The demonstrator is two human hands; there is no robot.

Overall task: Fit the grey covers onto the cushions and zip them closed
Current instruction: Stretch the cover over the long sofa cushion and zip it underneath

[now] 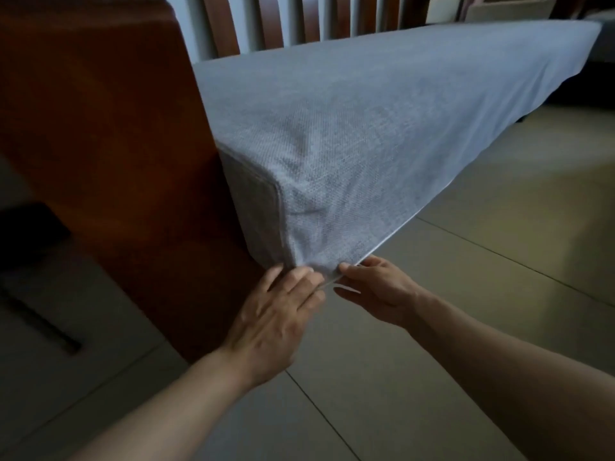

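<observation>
You are pinching the lower corner of the grey woven fabric cover (349, 128), fitted on the long cushion beside the brown wooden armrest (100, 134). Your left hand (279, 314) is gripping the corner; your right hand (376, 291) is pinching the edge. Keep both sides taut and aligned before zipping.

The woven fabric cushion cover (366, 134) is pale grey-blue with a fine dotted weave pattern and a lighter piped edge. The wooden sofa arm panel (109, 134) beside it is a deep reddish-brown. The tiled floor (466, 261) is dull beige-grey with thin dark grout lines.
</observation>
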